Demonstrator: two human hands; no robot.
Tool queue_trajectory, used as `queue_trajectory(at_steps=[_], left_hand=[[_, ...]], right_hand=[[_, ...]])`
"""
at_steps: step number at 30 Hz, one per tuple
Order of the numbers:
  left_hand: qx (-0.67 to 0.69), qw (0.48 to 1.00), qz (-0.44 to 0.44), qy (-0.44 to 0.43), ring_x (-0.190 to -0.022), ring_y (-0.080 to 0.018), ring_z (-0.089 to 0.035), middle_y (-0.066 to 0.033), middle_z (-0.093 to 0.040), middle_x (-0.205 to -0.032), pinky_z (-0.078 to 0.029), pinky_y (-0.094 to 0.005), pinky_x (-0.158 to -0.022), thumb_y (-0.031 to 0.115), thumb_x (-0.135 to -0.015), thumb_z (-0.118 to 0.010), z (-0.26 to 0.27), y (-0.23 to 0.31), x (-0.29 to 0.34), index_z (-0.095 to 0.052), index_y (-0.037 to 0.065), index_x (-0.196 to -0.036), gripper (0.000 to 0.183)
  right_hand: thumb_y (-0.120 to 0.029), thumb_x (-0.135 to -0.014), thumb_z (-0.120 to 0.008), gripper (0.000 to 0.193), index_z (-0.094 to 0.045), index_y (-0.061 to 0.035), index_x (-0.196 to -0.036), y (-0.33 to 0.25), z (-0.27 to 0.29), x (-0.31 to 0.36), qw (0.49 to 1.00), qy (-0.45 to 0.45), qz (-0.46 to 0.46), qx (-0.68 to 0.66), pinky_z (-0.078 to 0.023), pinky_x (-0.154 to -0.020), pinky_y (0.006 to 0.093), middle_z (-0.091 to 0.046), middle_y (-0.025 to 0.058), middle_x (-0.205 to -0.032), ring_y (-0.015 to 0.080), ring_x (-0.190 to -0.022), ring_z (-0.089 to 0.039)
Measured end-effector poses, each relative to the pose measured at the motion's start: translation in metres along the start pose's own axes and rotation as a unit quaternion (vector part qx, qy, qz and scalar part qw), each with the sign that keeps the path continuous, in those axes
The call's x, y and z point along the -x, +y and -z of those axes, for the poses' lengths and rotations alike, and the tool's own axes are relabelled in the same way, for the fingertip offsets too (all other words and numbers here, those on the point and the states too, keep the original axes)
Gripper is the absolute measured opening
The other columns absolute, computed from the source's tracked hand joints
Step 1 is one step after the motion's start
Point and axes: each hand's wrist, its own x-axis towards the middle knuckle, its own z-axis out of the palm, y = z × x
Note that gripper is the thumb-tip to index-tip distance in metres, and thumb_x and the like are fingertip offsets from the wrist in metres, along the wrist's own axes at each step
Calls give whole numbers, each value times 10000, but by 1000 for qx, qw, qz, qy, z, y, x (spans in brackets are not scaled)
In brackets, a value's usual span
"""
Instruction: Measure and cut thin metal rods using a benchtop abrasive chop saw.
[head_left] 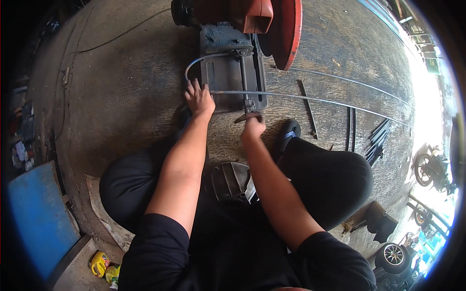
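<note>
"Nearest us, the black sleeves (155, 247). Any lettering?"

"The yellow packet (99, 263) behind the left hand (199, 101), too blurred to read."

"And the rod (291, 95)?"

"Slim, grey, touching that hand's loosely spread fingers, then running rightward ahead of the right hand (254, 127), which grips the crank handle (241, 118)."

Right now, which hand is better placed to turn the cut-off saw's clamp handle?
Probably the right hand: it appears closed on the clamp handle, while the left hand is farther off, at the bent metal rod.
</note>
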Motion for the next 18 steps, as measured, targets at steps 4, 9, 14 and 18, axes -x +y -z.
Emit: queue_trajectory(at_steps=[4, 9, 14, 18], left_hand=[[31, 998, 24, -47, -1418, -313, -200, -84, -374, -1459, -254, -495, -1083, 288, -827, -686, 2, -13, -14, -600, 117, -1209, 427], [40, 996, 23, -70, -1419, -313, -197, -91, -379, -1444, -246, -480, -1105, 314, -813, -708, 9, -12, -16, -628, 118, -1172, 417], [-50, 994, -84, -43, -1364, -272, -319, -117, -525, -1309, -260, -406, -1110, 334, -826, -675, 16, -18, -18, -681, 71, -1074, 362], [-34, 988, -133, -68, -1240, -269, -479, -122, -652, -1072, -308, -415, -1067, 317, -797, -700, 40, -25, -34, -708, 54, -956, 307]], right_hand=[[-60, -775, -568, 371, -587, 61, -1125, 21, 16, 82, 730, -368, 217, 534, -457, -910, 398, -648, 206, -1080, 300, -999, -635], [-268, -862, -672, 360, -630, 18, -1076, 17, -15, 80, 938, 83, 239, 236, -442, -935, 345, -682, 156, -968, 268, -977, -647], [-220, -902, -582, 337, -593, 47, -1106, -16, -1, 30, 967, 12, 114, 229, -464, -838, 386, -655, 215, -987, 355, -895, -633], [-145, -808, -600, 303, -629, -10, -1078, 14, 13, 80, 880, -173, 216, 387, -496, -810, 412, -666, 212, -982, 357, -899, -651]])
